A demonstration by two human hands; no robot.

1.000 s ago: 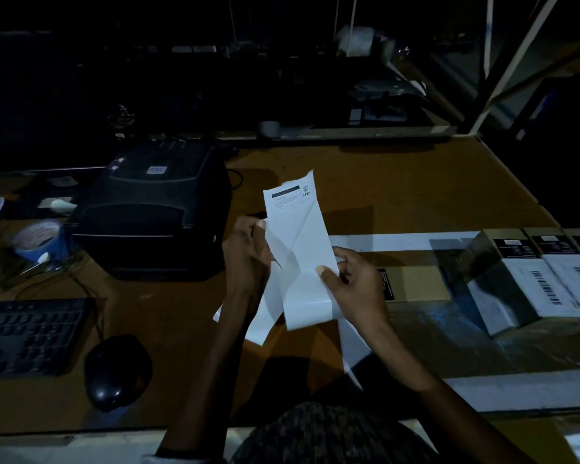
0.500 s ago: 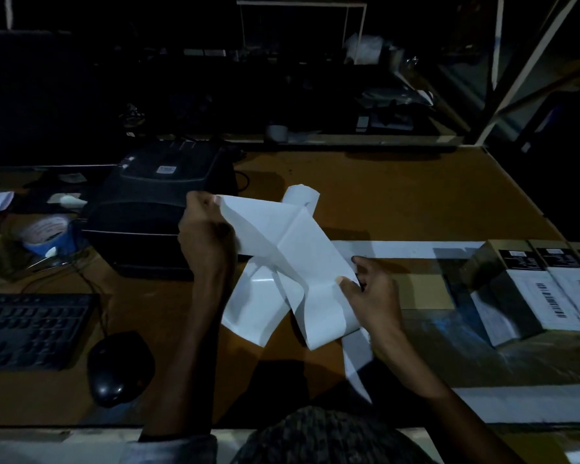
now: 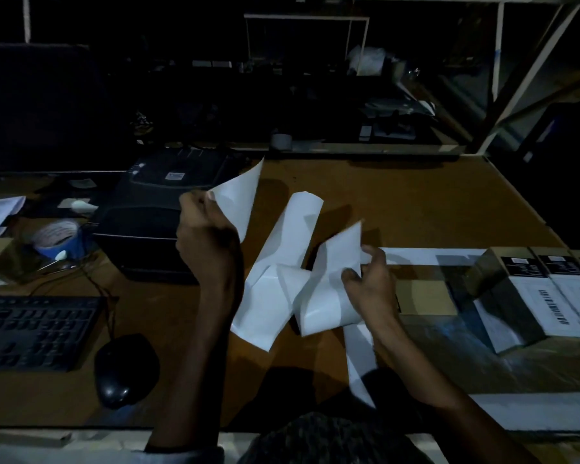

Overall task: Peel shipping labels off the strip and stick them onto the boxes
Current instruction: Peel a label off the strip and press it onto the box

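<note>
Dim scene. Left hand point(image 3: 208, 236) pinches a peeled label point(image 3: 238, 199): thin white sheet, glossy, roughly triangular as seen, tip pointing up and far-right, held above the bench point(image 3: 399, 202) in front of the black label printer point(image 3: 148, 222). Right hand point(image 3: 370, 286) grips the strip point(image 3: 318, 293), fingers curled round it: white slick backing paper, creased and folded into a zigzag, one flap standing up toward the far side, a narrow tail hanging down toward the near edge. Strip's long axis runs roughly near-to-far, tilted right at the top.

Versus half a second ago: label is now fully clear of the strip; then the sheets still met. Left hand has gone up and left, right hand has moved a little right.

Boxes point(image 3: 529, 289) sit at the right edge in a row, rectangular, dark tops, white barcode labels on their sides. Bench top is matte brown board with white tape lines. Keyboard point(image 3: 34, 329) and rounded black mouse point(image 3: 124, 370) near left; blue tape roll point(image 3: 59, 237) beyond them.
</note>
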